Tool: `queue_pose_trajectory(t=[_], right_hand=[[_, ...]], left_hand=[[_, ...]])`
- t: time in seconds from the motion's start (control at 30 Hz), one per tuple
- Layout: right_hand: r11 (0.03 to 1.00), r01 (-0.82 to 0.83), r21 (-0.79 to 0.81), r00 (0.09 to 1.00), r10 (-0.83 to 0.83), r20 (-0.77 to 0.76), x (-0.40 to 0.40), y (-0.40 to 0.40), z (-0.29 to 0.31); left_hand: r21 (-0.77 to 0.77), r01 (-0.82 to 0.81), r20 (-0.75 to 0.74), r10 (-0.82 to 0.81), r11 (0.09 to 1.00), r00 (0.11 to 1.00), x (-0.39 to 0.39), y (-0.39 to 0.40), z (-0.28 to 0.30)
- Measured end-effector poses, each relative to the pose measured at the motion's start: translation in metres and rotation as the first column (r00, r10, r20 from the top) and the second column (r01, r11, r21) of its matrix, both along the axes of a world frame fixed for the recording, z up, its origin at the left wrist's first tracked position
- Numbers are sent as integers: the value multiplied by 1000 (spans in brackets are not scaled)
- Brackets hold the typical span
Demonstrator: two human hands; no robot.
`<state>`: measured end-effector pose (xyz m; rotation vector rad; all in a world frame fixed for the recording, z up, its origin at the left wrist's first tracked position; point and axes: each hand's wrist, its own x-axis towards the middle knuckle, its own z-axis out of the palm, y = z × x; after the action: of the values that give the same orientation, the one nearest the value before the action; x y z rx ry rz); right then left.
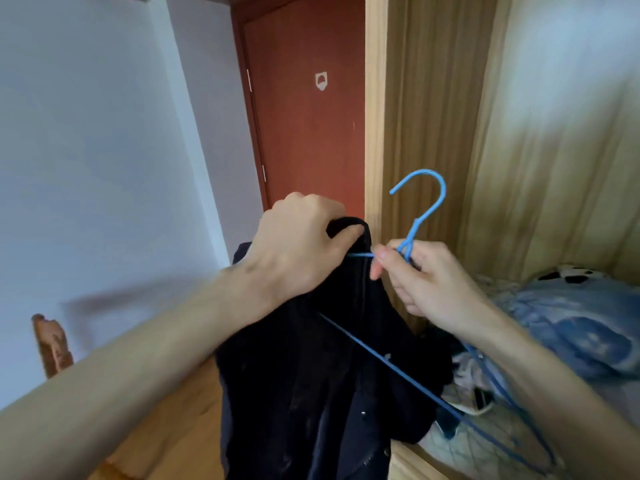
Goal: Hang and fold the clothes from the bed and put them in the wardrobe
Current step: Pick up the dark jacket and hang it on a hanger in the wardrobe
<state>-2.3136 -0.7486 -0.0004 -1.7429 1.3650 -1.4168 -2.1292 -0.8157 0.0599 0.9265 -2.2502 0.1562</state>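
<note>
Two hands busy | left hand (298, 244) grips dark fuzzy jacket (322, 375) collar | right hand (426, 275) pinches thin blue wire hanger (415, 216) neck, just right of jacket

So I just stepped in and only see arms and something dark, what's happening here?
A person is putting a dark jacket onto a blue hanger. The left hand grips the jacket's collar, while the right hand pinches the hanger just under its hook. One hanger arm is tucked inside the jacket. They stand at the open wardrobe; the jacket is not hung up yet.
</note>
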Motion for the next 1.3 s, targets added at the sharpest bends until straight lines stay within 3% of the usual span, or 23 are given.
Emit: queue_pose_trajectory(t=[0.1,0.23,0.33,0.4,0.6,0.8,0.9,0.97,1.07,1.13,1.23,1.27,1.3], right_hand=[[999,-39,-14,990,41,133,26,-10,-18],[993,-75,-86,972,92,217,42,-14,-29],[984,-101,-144,965,132,227,49,-12,-24],[979,-126,-162,967,158,201,55,-12,-19],[981,-164,-107,960,184,212,62,-15,-19],[970,-223,96,971,211,115,46,-17,-16],[873,-380,304,924,343,171,19,-21,-32],[838,-383,388,923,328,202,12,-23,-53],[887,-277,370,961,258,102,32,-25,-86],[957,-186,223,981,192,-6,60,-18,-101],[993,112,38,964,-99,-248,90,-9,-125],[991,112,79,965,-89,-248,100,-8,-130],[990,29,137,992,-12,-125,108,-6,-134]], left_hand=[[-32,-75,35,77,997,996,7,20,-10],[4,49,47,-49,999,998,38,31,-19],[-133,93,2,-94,987,996,57,27,-27],[-193,85,71,-72,977,995,66,13,-30],[-114,137,271,-102,984,957,84,-12,-34],[61,170,134,-176,984,975,88,-19,-48],[180,176,-37,-172,968,984,96,-18,-54],[228,161,-127,-135,960,983,103,-16,-54],[276,191,-251,-121,942,960,109,-15,-54],[297,213,-304,-120,931,945,110,-10,-53],[304,229,-341,-119,924,932,112,-2,-51],[302,229,-352,-114,926,929,114,1,-49],[296,222,-362,-106,929,926,117,4,-46]])
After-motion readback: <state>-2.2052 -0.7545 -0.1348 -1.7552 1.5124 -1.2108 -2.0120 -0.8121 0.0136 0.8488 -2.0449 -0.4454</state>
